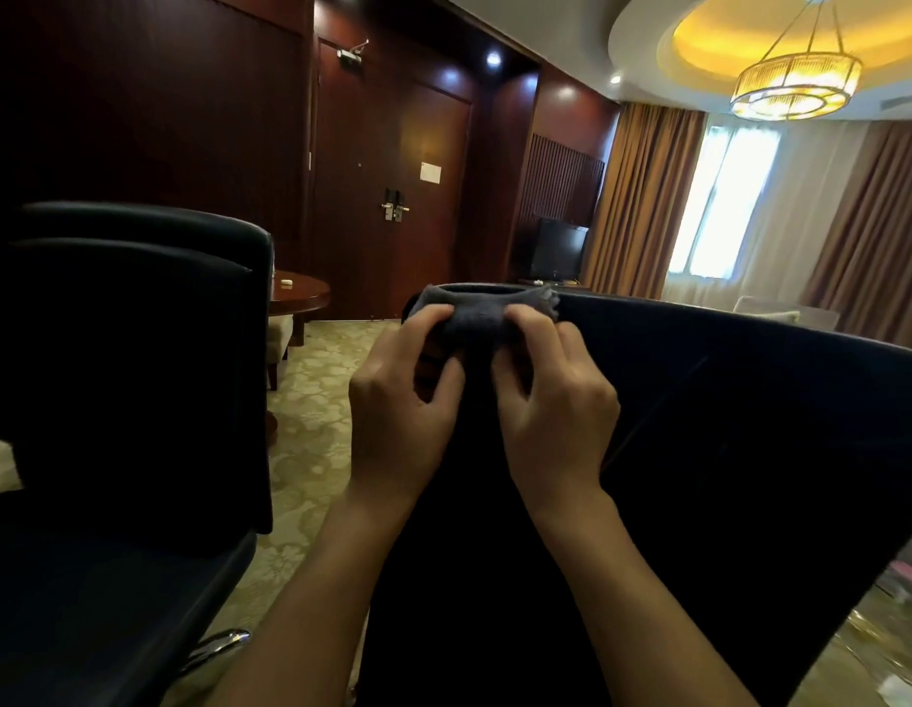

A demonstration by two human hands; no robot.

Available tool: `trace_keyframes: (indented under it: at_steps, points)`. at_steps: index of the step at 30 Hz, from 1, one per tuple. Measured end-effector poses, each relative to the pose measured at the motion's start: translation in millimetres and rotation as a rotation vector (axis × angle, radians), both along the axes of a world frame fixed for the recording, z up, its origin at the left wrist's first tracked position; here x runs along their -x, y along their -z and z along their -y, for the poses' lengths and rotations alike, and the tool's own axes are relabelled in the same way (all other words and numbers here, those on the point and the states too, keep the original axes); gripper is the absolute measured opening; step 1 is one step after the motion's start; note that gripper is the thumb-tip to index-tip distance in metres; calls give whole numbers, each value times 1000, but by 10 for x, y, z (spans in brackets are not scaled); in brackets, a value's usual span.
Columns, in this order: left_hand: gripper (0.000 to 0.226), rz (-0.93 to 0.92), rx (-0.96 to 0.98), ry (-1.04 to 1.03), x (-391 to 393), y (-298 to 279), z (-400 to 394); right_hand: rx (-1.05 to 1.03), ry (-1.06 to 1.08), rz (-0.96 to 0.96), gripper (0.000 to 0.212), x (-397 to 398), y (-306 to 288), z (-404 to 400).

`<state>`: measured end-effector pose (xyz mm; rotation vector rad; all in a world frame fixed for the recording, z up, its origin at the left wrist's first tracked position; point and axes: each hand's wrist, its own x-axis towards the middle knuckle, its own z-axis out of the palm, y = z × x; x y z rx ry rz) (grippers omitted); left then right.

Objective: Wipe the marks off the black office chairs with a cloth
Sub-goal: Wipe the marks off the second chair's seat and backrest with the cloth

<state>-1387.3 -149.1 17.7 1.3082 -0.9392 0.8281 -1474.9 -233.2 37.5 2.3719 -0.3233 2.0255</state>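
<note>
Head view: both hands raised at the top edge of a black chair back, a cloth between them.
Left hand (402, 400): fingers curled over the left end of the cloth, thumb tucked under it; grasping the cloth.
Right hand (550, 395): fingers curled over the right end of the cloth, thumb below; also grasping the cloth. The two hands sit close together, not touching.
Cloth (476, 313): dark grey, bunched and draped over the top edge of the near chair, directly under the fingertips of both hands; a frayed corner sticks out just past the right hand (edge looks ragged).
Near chair (749, 426): black backrest, filling the area below and to the right of the right hand; its top edge runs away from the cloth toward the right. Faint pale lines cross the back, right of the right hand (marks or seams, cannot tell).
Second chair (132, 359): black, well to the left of the left hand, apart from the near chair; chrome base part visible low down.
Floor (311, 426): patterned carpet, seen between the two chairs, left of the left hand.
Table (298, 293): round, dark wood, beyond the second chair, up and left of the left hand; a small white item lies on it (too small to identify).
Door (392, 196): dark wood with a metal handle, far beyond the hands.
</note>
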Motion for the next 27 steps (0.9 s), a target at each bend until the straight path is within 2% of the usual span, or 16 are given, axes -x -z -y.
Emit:
trace_keyframes:
  at_steps: [3, 6, 11, 15, 18, 21, 27]
  points:
    - [39, 0, -63, -52, -108, 43, 68, -14, 39, -55, 26, -55, 49, 57]
    - [37, -49, -116, -92, -169, 338, 141, -41, 87, -93, 21, -90, 314, 106]
    - [37, -111, -214, -54, -124, 732, 162, -140, 28, -187, 32, -41, 689, 115]
    - [34, -48, -141, -79, -109, 352, 121, -100, -44, -97, 33, -18, 321, 98]
    - [28, 41, -50, -104, -100, -100, 124, -52, -45, 13, 23, -19, -84, 68]
    - [26, 61, -27, -115, -98, -195, 164, -52, -29, 30, 21, -15, -167, 77]
    - [33, -98, -196, -83, -76, 787, 308, -137, -15, -180, 30, 36, 731, 283]
